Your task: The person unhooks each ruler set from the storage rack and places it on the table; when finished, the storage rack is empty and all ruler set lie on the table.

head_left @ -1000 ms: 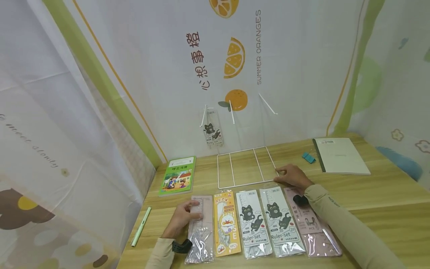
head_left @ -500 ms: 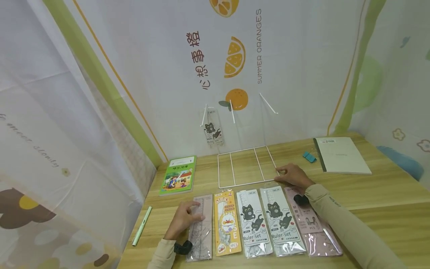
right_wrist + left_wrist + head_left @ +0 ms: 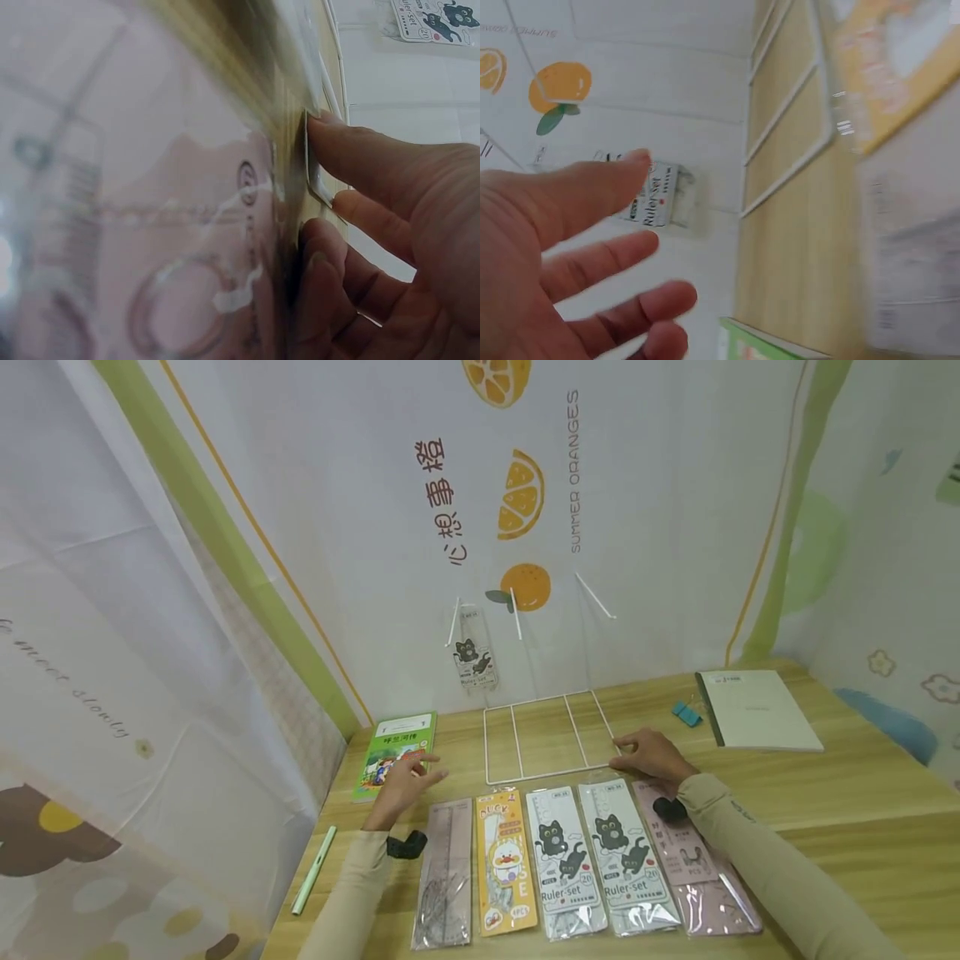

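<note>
My left hand [image 3: 402, 787] hovers over the table between a green picture-covered book [image 3: 397, 756] and a pink packaged ruler set [image 3: 444, 877]. Its fingers are spread and hold nothing, as the left wrist view also shows. My right hand [image 3: 654, 755] pinches the front right corner of a white wire display rack [image 3: 486, 743]. On the rack's left hook hangs a cat-print ruler set [image 3: 474, 652]. In a row before the rack lie a yellow duck ruler set [image 3: 506, 864], two cat-print ruler sets [image 3: 564, 864] and another pink set [image 3: 686, 852], partly under my right wrist.
A light green pen [image 3: 313, 870] lies at the table's left edge. To the right of the rack are a teal clip-like item [image 3: 687, 713] and a pale notebook [image 3: 761, 710] with a dark spine. A printed curtain [image 3: 652, 527] stands behind the table.
My left hand has let go of the left pink ruler set and moved up and away toward the book. That packet now lies flatter, its film smoother. The right hand stays at the rack's corner.
</note>
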`<state>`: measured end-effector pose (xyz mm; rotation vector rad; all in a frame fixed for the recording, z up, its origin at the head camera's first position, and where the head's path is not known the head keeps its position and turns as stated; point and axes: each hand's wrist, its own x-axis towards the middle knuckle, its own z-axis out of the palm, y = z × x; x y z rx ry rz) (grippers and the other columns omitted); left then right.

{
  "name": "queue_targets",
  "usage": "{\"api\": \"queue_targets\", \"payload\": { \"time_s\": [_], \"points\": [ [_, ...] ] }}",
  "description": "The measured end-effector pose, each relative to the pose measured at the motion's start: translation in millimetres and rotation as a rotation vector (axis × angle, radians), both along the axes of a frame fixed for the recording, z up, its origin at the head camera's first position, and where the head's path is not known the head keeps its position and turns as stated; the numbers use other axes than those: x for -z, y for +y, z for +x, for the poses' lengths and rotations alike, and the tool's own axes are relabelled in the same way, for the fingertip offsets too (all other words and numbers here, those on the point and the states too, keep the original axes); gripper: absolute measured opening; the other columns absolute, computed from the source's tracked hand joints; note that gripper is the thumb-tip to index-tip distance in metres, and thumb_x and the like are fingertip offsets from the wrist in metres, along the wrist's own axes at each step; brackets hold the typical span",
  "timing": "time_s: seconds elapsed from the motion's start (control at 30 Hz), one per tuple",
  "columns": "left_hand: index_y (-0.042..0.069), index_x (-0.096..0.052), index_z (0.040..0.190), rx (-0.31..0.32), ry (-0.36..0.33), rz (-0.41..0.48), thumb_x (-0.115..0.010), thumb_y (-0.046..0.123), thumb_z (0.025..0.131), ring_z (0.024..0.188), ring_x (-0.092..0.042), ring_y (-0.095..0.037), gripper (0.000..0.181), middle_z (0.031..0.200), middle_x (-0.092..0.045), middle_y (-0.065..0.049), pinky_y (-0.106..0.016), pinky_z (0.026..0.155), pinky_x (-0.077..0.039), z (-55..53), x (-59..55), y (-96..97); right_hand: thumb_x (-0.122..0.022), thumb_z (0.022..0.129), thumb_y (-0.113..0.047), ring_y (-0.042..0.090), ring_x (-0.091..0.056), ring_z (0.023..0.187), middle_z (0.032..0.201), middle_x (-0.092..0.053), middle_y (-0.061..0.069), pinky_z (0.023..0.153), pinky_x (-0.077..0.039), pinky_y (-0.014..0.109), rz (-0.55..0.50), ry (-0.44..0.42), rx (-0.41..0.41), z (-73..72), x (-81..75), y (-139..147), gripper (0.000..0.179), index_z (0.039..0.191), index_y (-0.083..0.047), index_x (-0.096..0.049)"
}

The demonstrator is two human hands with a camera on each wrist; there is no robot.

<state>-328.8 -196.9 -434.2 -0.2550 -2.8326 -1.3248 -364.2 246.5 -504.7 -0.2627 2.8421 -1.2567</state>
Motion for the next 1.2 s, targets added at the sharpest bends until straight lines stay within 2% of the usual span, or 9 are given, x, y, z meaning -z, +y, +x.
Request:
{"api": "queue_targets", "payload": {
  "time_s": [0.13,0.27,0.43,0.57,0.73,0.83,0.97,1.2],
  "points": [
    [0.006,-0.063,0.134,0.019,0.059,0.047,-0.066,0.021,0.098,0.089,-0.058,-0.029,0.039,0.113,-0.061,-0.019,-0.044,0.073,-0.052,-35.4,-20.6,6.6,-0.082,0.084,-0.027,0.043,-0.062,0.110,0.128,-0.061,0.033,0.090,-0.052,0.053,-0.010,-0.003,0.013,1.2,0.7,-1,0.059,0.131,0.004,-0.063],
    [0.008,-0.061,0.137,0.032,0.103,0.137,-0.063,0.019,0.101,0.100,-0.058,-0.032,0.038,0.128,-0.063,-0.021,-0.056,0.092,-0.049,-70.6,-31.9,14.9,-0.081,0.085,-0.029,0.040,-0.061,0.110,0.128,-0.061,0.032,0.090,-0.052,0.053,-0.022,-0.030,0.023,3.2,3.5,-1,0.060,0.132,0.003,-0.063],
    [0.009,-0.054,0.144,0.027,0.114,0.272,-0.062,0.021,0.101,0.128,-0.049,-0.036,0.045,0.143,-0.056,-0.019,-0.055,0.108,-0.040,-106.8,-40.4,27.6,-0.082,0.084,-0.031,0.041,-0.061,0.109,0.127,-0.062,0.032,0.089,-0.052,0.053,0.006,0.000,0.026,2.5,5.0,1,0.060,0.130,0.003,-0.065],
    [0.011,-0.048,0.150,0.006,0.105,0.363,-0.062,0.019,0.101,0.136,-0.042,-0.039,0.051,0.155,-0.045,-0.013,-0.057,0.113,-0.035,-130.4,-47.1,36.7,-0.084,0.082,-0.030,0.042,-0.062,0.109,0.126,-0.062,0.033,0.089,-0.052,0.054,0.008,0.022,0.024,-0.3,5.4,2,0.060,0.128,0.003,-0.065],
    [0.020,-0.047,0.152,-0.045,0.072,0.433,-0.062,0.017,0.101,0.135,-0.043,-0.039,0.054,0.165,-0.029,-0.008,-0.058,0.115,-0.032,-148.7,-55.6,44.1,-0.085,0.080,-0.030,0.042,-0.063,0.108,0.126,-0.063,0.033,0.089,-0.053,0.053,-0.014,0.010,0.018,-2.7,8.2,0,0.061,0.128,0.003,-0.065],
    [0.021,-0.047,0.152,-0.044,0.064,0.460,-0.062,0.016,0.100,0.144,-0.034,-0.038,0.054,0.166,-0.024,-0.009,-0.058,0.118,-0.029,-154.1,-58.7,47.4,-0.085,0.081,-0.030,0.039,-0.065,0.105,0.122,-0.065,0.031,0.086,-0.054,0.050,0.006,0.019,0.013,-3.1,11.6,-1,0.059,0.127,0.002,-0.067],
    [0.019,-0.046,0.152,-0.026,0.070,0.489,-0.063,0.018,0.100,0.152,-0.020,-0.034,0.055,0.165,-0.027,-0.008,-0.058,0.119,-0.027,-160.7,-62.0,53.6,-0.084,0.081,-0.031,0.032,-0.065,0.098,0.117,-0.068,0.029,0.081,-0.054,0.045,0.029,0.034,0.016,-2.8,13.3,-2,0.057,0.126,0.001,-0.068],
    [0.016,-0.050,0.150,0.005,0.106,0.505,-0.064,0.019,0.099,0.153,-0.019,-0.030,0.053,0.162,-0.033,-0.009,-0.055,0.122,-0.021,-169.1,-73.2,68.6,-0.084,0.081,-0.030,0.033,-0.065,0.098,0.119,-0.067,0.029,0.082,-0.054,0.047,0.058,0.062,0.034,-4.6,9.2,-1,0.056,0.125,0.001,-0.068]
  ]
}}
